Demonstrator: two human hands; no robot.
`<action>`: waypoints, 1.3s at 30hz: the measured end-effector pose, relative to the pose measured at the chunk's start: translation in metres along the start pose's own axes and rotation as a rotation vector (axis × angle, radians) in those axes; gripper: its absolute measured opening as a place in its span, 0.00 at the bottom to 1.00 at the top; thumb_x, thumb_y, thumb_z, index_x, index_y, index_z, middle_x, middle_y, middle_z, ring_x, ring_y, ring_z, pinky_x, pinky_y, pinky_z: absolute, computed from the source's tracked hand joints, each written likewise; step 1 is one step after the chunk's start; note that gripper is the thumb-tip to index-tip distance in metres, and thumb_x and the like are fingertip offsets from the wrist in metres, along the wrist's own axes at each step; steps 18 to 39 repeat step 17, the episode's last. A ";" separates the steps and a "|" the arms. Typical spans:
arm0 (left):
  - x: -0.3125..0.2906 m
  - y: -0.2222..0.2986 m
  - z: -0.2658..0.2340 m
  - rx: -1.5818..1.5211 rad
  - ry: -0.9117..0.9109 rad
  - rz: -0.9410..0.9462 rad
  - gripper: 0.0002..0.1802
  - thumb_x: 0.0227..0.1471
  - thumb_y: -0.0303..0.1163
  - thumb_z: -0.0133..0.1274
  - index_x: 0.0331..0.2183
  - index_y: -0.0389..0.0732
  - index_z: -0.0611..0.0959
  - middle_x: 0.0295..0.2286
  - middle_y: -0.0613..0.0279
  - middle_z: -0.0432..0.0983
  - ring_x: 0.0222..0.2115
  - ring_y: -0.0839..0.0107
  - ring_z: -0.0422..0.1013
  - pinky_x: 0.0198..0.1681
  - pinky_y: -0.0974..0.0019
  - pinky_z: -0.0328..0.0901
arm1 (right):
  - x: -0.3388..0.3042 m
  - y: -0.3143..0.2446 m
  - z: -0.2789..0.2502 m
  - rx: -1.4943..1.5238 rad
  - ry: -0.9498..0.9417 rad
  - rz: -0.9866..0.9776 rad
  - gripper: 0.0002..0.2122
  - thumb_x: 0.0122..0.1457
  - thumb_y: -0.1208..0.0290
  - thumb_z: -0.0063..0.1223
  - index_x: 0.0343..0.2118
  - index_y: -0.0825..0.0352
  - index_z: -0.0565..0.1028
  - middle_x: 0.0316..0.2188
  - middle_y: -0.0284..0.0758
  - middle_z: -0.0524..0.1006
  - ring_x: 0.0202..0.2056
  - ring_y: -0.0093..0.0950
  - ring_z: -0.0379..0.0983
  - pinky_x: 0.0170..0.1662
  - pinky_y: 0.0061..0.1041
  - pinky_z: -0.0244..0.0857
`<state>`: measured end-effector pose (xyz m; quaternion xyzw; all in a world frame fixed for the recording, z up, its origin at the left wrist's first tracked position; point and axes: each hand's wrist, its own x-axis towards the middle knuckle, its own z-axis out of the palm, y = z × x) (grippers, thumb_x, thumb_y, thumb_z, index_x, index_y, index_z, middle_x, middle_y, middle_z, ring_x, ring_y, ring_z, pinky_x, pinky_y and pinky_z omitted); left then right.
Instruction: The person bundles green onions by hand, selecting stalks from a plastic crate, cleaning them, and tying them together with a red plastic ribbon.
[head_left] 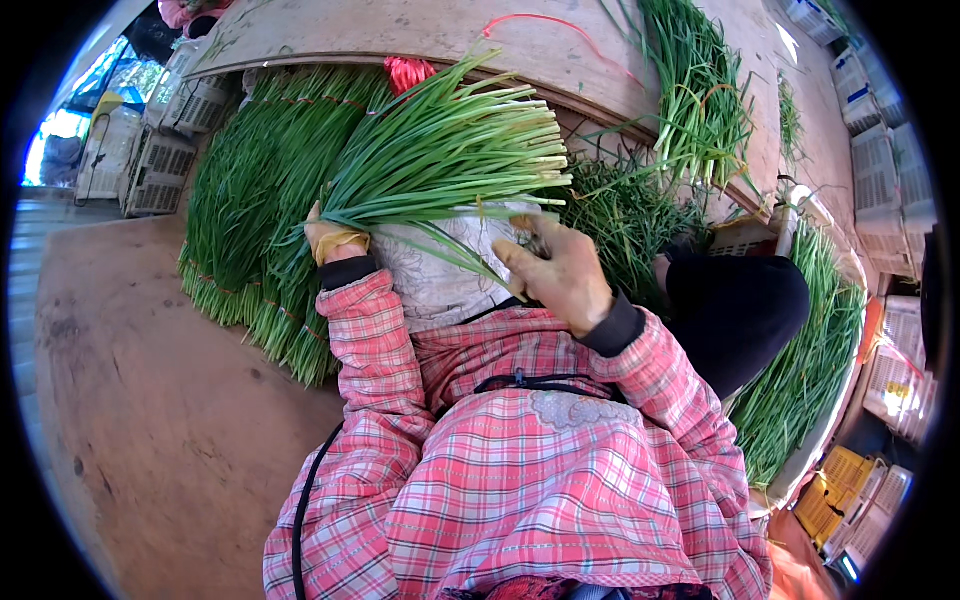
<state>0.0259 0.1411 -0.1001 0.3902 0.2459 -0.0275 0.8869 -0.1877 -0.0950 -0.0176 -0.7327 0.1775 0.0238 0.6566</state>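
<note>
A large bunch of green chives point(450, 160) lies across my lap, its pale cut ends fanned toward the right. My left hand point(335, 240) is closed around the leafy part at the bunch's left side. My right hand point(562, 272) is just below the cut ends, fingers curled. A few loose chive stalks point(465, 250) droop from the bunch to its fingertips, which appear to pinch them. Both hands look covered in thin, yellowish gloves. Beneath the bunch, a pale patterned cloth point(425, 280) covers my lap.
Tied chive bundles point(250, 190) are piled at left beside a red string bundle point(408, 73). Loose greens point(625, 215) lie right of my hands. More chives point(700, 90) rest on the wooden board point(380, 35); a basket point(850, 260) holds others. Plastic crates point(160, 170) stand around.
</note>
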 end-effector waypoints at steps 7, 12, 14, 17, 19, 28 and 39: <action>-0.009 -0.007 0.012 0.019 -0.016 0.001 0.25 0.53 0.44 0.35 0.43 0.37 0.74 0.42 0.49 0.72 0.42 0.50 0.68 0.48 0.49 0.61 | 0.015 0.007 0.020 0.446 -0.329 -0.038 0.11 0.56 0.69 0.52 0.32 0.75 0.75 0.23 0.31 0.75 0.24 0.17 0.69 0.27 0.17 0.63; -0.001 0.006 -0.005 -0.030 -0.072 -0.099 0.22 0.54 0.39 0.33 0.41 0.35 0.75 0.41 0.46 0.72 0.41 0.50 0.69 0.46 0.46 0.63 | -0.024 -0.013 -0.025 0.075 -1.018 -0.524 0.07 0.53 0.72 0.54 0.31 0.71 0.77 0.28 0.37 0.77 0.26 0.27 0.73 0.32 0.25 0.68; 0.012 0.005 -0.014 -0.024 0.004 -0.025 0.22 0.54 0.39 0.34 0.39 0.35 0.76 0.39 0.46 0.74 0.39 0.48 0.70 0.46 0.46 0.64 | -0.036 -0.007 -0.050 0.429 -0.839 -0.897 0.05 0.50 0.74 0.58 0.28 0.69 0.78 0.28 0.37 0.78 0.28 0.30 0.75 0.34 0.29 0.69; 0.005 0.002 -0.004 -0.061 -0.015 -0.034 0.22 0.54 0.40 0.34 0.39 0.35 0.76 0.38 0.46 0.74 0.38 0.46 0.70 0.47 0.46 0.64 | -0.052 -0.002 -0.094 0.467 -0.790 -0.501 0.06 0.46 0.77 0.61 0.29 0.69 0.78 0.28 0.37 0.78 0.30 0.32 0.76 0.37 0.31 0.70; 0.005 0.002 -0.004 -0.061 -0.015 -0.034 0.22 0.54 0.40 0.34 0.39 0.35 0.76 0.38 0.46 0.74 0.38 0.46 0.70 0.47 0.46 0.64 | -0.052 -0.002 -0.094 0.467 -0.790 -0.501 0.06 0.46 0.77 0.61 0.29 0.69 0.78 0.28 0.37 0.78 0.30 0.32 0.76 0.37 0.31 0.70; 0.005 0.002 -0.004 -0.061 -0.015 -0.034 0.22 0.54 0.40 0.34 0.39 0.35 0.76 0.38 0.46 0.74 0.38 0.46 0.70 0.47 0.46 0.64 | -0.052 -0.002 -0.094 0.467 -0.790 -0.501 0.06 0.46 0.77 0.61 0.29 0.69 0.78 0.28 0.37 0.78 0.30 0.32 0.76 0.37 0.31 0.70; 0.005 0.002 -0.004 -0.061 -0.015 -0.034 0.22 0.54 0.40 0.34 0.39 0.35 0.76 0.38 0.46 0.74 0.38 0.46 0.70 0.47 0.46 0.64 | -0.052 -0.002 -0.094 0.467 -0.790 -0.501 0.06 0.46 0.77 0.61 0.29 0.69 0.78 0.28 0.37 0.78 0.30 0.32 0.76 0.37 0.31 0.70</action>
